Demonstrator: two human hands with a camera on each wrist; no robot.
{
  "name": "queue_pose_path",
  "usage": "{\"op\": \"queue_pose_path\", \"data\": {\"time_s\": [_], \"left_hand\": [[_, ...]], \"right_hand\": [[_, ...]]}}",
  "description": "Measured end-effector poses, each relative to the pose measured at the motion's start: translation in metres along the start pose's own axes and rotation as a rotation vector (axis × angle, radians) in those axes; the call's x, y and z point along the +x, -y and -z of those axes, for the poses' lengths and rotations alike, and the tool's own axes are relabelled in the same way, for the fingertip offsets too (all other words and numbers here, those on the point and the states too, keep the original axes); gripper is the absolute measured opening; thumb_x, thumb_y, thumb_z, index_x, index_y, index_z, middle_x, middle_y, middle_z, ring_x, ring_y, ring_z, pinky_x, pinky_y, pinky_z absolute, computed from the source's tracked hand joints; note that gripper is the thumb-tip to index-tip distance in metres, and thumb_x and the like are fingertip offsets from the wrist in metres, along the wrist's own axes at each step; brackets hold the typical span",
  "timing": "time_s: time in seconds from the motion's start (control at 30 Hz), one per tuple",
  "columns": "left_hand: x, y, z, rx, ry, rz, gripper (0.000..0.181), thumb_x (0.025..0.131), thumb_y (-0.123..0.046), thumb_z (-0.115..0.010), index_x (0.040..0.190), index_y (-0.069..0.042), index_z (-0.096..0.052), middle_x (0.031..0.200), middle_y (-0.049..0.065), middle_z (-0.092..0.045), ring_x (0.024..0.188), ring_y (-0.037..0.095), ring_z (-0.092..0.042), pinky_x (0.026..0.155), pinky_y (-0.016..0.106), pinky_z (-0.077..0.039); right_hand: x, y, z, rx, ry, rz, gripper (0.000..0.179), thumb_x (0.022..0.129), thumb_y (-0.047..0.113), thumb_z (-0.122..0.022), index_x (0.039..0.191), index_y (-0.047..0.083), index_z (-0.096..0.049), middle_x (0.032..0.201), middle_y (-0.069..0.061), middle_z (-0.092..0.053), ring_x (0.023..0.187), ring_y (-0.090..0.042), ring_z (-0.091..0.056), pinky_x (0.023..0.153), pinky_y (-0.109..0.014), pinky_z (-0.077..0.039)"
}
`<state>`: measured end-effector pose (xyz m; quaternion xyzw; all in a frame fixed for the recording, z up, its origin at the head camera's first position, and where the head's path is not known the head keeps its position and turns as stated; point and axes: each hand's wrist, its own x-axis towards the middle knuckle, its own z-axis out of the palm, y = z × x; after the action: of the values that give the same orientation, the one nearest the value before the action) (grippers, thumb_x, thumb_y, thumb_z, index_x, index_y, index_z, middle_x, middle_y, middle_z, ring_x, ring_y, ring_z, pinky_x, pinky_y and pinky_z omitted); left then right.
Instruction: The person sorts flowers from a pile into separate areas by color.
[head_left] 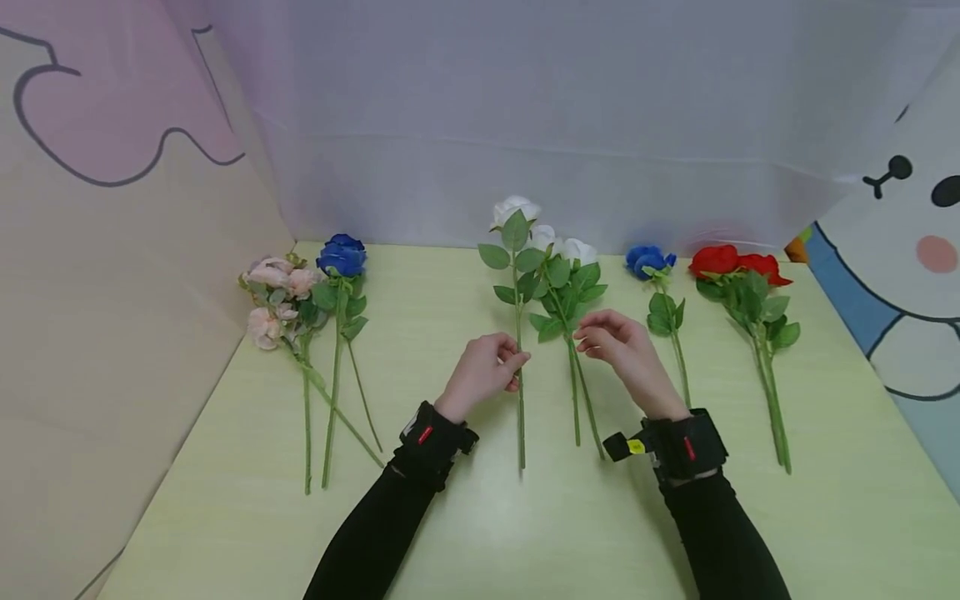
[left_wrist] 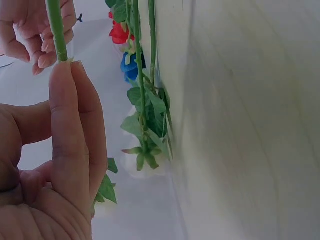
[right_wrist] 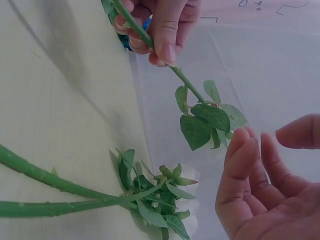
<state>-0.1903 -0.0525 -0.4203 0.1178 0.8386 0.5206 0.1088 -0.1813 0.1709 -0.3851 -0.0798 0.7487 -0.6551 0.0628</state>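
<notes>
One white rose in my left hand, my right hand bare beside it

I pinch the stem of a white rose [head_left: 516, 233] between the thumb and fingers of my left hand [head_left: 486, 371], near the middle of the desk [head_left: 585, 533]. Its bloom points away from me and its leaves are up off the surface; I can't tell whether the foot of the stem touches down.

My right hand [head_left: 630, 358] holds nothing. Its fingers are loosely bent, with the thumb apart from them, just beside the stems of two more white roses [head_left: 573, 292]. Those two lie on the desk to the right of the one I hold, their stems crossing.

Farther right lie a blue rose [head_left: 649, 261] and, past it, a bunch of red roses [head_left: 753, 292]. Well over to my left are pink flowers [head_left: 273, 292], with a blue bloom [head_left: 342, 255] close beside them. A pale cloth [head_left: 525, 100] hangs behind the desk.
</notes>
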Motion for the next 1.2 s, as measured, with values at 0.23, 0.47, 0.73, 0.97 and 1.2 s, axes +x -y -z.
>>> {"op": "queue_pose_path", "data": {"time_s": [0.23,0.47,0.73,0.97,1.2], "left_hand": [[0.01,-0.009,-0.022,0.004,0.03,-0.001,0.015,0.093,-0.02,-0.062,0.088,-0.006,-0.06,0.072,0.004,-0.062,0.054,0.016,-0.064,0.049,0.022,-0.047],[0.019,-0.018,-0.039,0.007,0.058,0.0,0.014,0.092,-0.019,-0.063,0.089,-0.006,-0.061,0.071,0.002,-0.062,0.052,0.013,-0.062,0.049,0.021,-0.047],[0.025,-0.024,-0.045,0.037,0.087,-0.004,0.015,0.093,-0.018,-0.062,0.087,-0.005,-0.063,0.065,0.004,-0.063,0.054,0.018,-0.063,0.047,0.021,-0.041],[0.028,-0.018,-0.049,0.176,0.132,0.08,0.022,0.092,-0.021,-0.063,0.074,-0.008,-0.061,0.056,0.005,-0.063,0.053,0.018,-0.062,0.047,0.022,-0.036],[0.028,-0.018,-0.049,0.176,0.133,0.111,0.017,0.092,-0.022,-0.064,0.083,-0.007,-0.063,0.06,0.005,-0.065,0.054,0.017,-0.063,0.048,0.022,-0.039]], "right_hand": [[0.0,0.001,0.012,-0.023,-0.012,-0.005,0.035,0.098,0.023,-0.052,0.117,-0.006,-0.051,0.105,-0.019,-0.057,0.089,-0.022,-0.06,0.078,-0.021,-0.052],[-0.001,0.005,0.021,-0.005,-0.029,-0.001,0.031,0.098,0.023,-0.054,0.115,-0.003,-0.052,0.103,-0.018,-0.058,0.087,-0.02,-0.06,0.078,-0.021,-0.052],[-0.002,0.006,0.024,0.032,-0.035,-0.008,0.028,0.098,0.022,-0.053,0.113,-0.002,-0.052,0.101,-0.016,-0.058,0.086,-0.02,-0.06,0.077,-0.02,-0.052],[-0.002,0.005,0.023,0.019,-0.037,-0.029,0.03,0.098,0.023,-0.054,0.114,-0.002,-0.052,0.102,-0.016,-0.058,0.088,-0.022,-0.06,0.077,-0.021,-0.052],[-0.002,0.004,0.025,0.012,-0.04,-0.024,0.031,0.098,0.023,-0.053,0.114,-0.003,-0.052,0.1,-0.014,-0.059,0.088,-0.024,-0.06,0.077,-0.021,-0.052]]}}
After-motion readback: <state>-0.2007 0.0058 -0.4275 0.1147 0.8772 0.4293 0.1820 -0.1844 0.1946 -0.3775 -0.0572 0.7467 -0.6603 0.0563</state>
